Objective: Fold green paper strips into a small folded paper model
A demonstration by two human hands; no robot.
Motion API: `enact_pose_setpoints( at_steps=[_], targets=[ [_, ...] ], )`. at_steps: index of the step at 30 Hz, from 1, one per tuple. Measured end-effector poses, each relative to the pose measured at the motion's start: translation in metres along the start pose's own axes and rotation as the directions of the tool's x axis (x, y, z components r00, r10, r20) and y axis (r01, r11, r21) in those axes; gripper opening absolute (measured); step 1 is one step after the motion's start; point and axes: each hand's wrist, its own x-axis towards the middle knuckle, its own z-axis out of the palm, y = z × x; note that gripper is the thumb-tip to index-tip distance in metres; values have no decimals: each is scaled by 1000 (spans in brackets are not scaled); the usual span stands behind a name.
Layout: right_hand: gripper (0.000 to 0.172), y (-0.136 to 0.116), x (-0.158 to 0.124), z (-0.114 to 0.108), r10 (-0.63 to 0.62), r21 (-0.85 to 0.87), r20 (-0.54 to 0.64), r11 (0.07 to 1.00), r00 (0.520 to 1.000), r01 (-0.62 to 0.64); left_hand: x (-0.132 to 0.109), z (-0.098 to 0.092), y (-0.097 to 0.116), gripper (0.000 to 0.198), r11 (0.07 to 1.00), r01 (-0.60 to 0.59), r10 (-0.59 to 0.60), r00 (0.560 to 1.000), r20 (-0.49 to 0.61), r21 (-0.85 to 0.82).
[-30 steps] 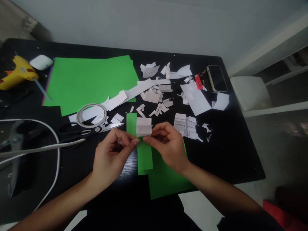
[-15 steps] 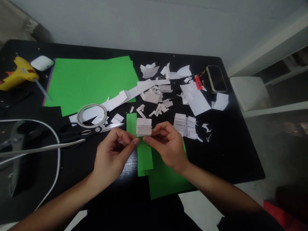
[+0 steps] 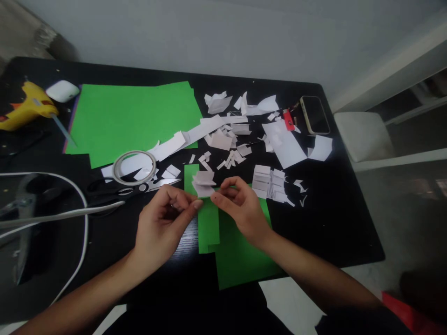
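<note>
Your left hand (image 3: 165, 225) pinched the folded white paper (image 3: 204, 190) over the green strip (image 3: 208, 228); whether your right hand (image 3: 246, 211), close beside, gripped was unclear.

Black clothing (image 3: 195, 316) covers the person's body below the near edge of the black table (image 3: 314, 232), its folds and seams lost in shadow. A dark sleeve (image 3: 352, 323) cloaks the right arm beyond the same edge, its hem giving way to a bare right forearm (image 3: 314, 272). The left forearm (image 3: 94, 291) is bare too, as are the slim-fingered left hand (image 3: 164, 225) and right hand (image 3: 247, 214) above the table. A small dark mark dots the right thumb (image 3: 223, 204).
</note>
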Motion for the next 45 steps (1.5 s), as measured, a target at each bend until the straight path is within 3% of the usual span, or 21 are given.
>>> enact_pose_setpoints(
  at_steps=[4, 7, 20, 27, 35, 45],
  targets=[
    [31, -2, 0, -1, 49, -10, 76, 999, 996, -49, 1, 1, -1, 23, 1000, -14, 14, 1000, -4, -2],
    [25, -2, 1, 0, -6, -68, 110, 998, 994, 14, 0, 0, -2, 22, 1000, -21, 21, 1000, 14, 5],
    [17, 1, -3, 2, -155, -146, 11, 977, 988, 155, 4, 3, 6, 23, 1000, -1, 0, 1000, 5, 10],
    [17, 2, -3, 3, -161, -129, -8, 979, 987, 159, 6, 5, 7, 19, 1000, 16, -16, 1000, -7, -1],
    [16, 2, -4, 2, -181, -186, -13, 967, 983, 176, 7, 2, 6, 3, 997, 43, -51, 990, 132, 63],
    [21, 5, -7, 3, -168, -189, -11, 968, 986, 163, 5, -1, 4, 4, 996, 37, -46, 991, 123, 79]
  ],
)
